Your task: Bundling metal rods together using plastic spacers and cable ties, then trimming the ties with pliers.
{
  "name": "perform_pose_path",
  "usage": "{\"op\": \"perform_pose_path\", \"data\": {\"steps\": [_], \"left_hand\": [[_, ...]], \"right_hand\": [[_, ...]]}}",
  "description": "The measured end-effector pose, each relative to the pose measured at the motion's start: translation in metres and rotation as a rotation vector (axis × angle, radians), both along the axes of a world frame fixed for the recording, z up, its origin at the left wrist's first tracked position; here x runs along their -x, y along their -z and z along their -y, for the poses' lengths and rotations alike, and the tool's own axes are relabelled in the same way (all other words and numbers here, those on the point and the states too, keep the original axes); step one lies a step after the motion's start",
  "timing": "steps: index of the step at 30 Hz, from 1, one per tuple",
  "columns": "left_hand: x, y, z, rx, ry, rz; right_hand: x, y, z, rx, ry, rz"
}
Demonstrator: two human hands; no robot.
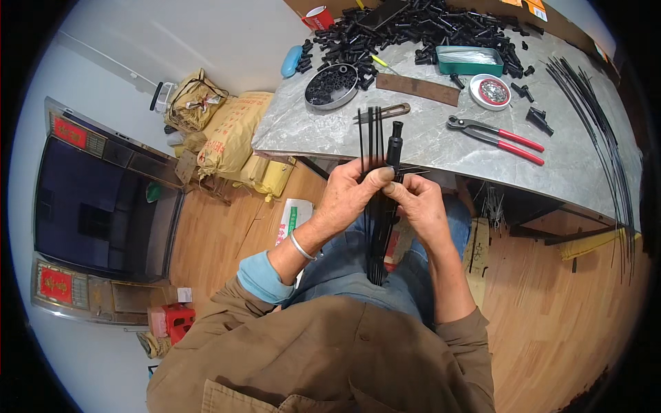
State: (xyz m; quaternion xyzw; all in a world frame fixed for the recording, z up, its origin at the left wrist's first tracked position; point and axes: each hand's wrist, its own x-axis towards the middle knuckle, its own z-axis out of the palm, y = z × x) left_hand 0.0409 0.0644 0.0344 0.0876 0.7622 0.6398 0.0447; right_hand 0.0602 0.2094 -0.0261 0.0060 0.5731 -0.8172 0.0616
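Note:
My left hand [344, 196] is closed round several thin black rods [372, 134], which stick up past the fingers and run down toward my lap. A black tubular fitting [394, 146] with a narrower ringed top stands upright just right of the rods, its lower end at my thumbs. Close beside it, my right hand [423, 210] is closed in a pinch, its thumb tip nearly meeting the left one. Exactly what sits between the right fingertips is hidden. Below the hands, a long dark bundle [380, 241] hangs between my knees.
Ahead is a grey marbled table [303, 131] with a heap of black fittings [413, 34], a round tin [332, 86], a green box [469, 60], a white dish [490, 92], red-handled pincers [497, 140] and a rusty bar [416, 89]. More long rods [599, 131] overhang its right side. Sacks [234, 134] stand left.

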Motion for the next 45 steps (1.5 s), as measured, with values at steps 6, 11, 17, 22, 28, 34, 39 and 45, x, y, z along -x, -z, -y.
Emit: {"op": "perform_pose_path", "data": {"steps": [6,11,17,22,28,34,39,45], "left_hand": [[0.003,-0.014,0.008,-0.006,0.176,0.082],[0.001,-0.012,0.018,-0.11,0.244,0.156],[0.004,0.003,0.027,-0.244,0.172,0.153],[0.002,0.007,0.032,-0.304,0.177,0.107],[0.005,0.006,0.041,-0.305,0.202,0.088],[0.006,0.0,0.05,-0.369,0.275,0.14],[0.013,0.0,0.059,-0.451,0.428,0.247],[0.016,0.007,0.056,-0.507,0.44,0.302]], "right_hand": [[0.003,-0.002,-0.002,0.237,-0.178,0.12],[0.0,-0.006,0.0,0.151,-0.203,0.09],[-0.01,-0.021,0.018,-0.015,-0.033,0.074],[-0.015,-0.027,0.025,-0.109,-0.008,0.046],[-0.02,-0.029,0.033,-0.171,0.086,-0.049],[-0.018,-0.031,0.037,-0.074,0.033,0.053],[-0.018,-0.024,0.034,0.008,-0.027,0.126],[-0.022,-0.036,0.033,-0.16,0.012,0.102]]}}
